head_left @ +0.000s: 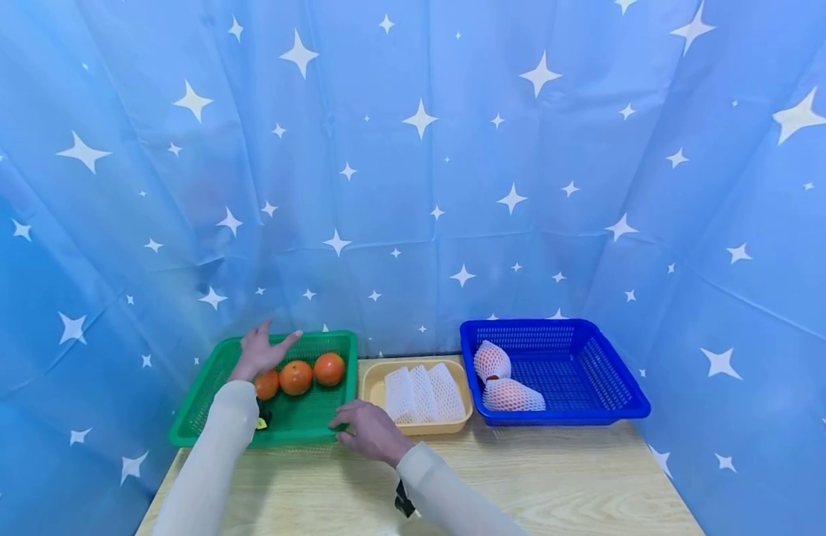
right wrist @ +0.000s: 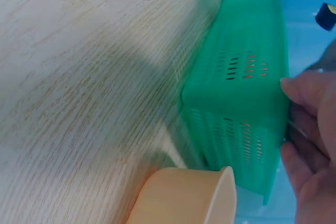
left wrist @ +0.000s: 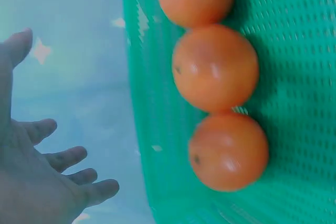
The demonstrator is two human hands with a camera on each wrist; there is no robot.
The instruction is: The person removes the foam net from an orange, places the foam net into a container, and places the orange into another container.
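Observation:
A green basket (head_left: 292, 435) on the left holds three smooth, round orange-red fruits (left wrist: 216, 68) in a row. Above its back left part, my left hand (head_left: 257, 353) is spread wide with nothing in it; the left wrist view shows its fingers (left wrist: 65, 158) apart and clear of the fruits. My right hand (head_left: 374, 430) is at the basket's near right corner. In the right wrist view its thumb (right wrist: 302, 88) and a curled finger (right wrist: 295, 166) hold the rim there, with the other fingertips partly hidden.
Right of the green basket, a pale yellow tray (head_left: 433, 429) holds three white foam net sleeves (head_left: 423, 393). Farther right, a blue basket (head_left: 567, 415) contains two net-wrapped fruits (head_left: 510, 394). A starry blue curtain (head_left: 413, 186) hangs behind the wooden table (head_left: 554, 476).

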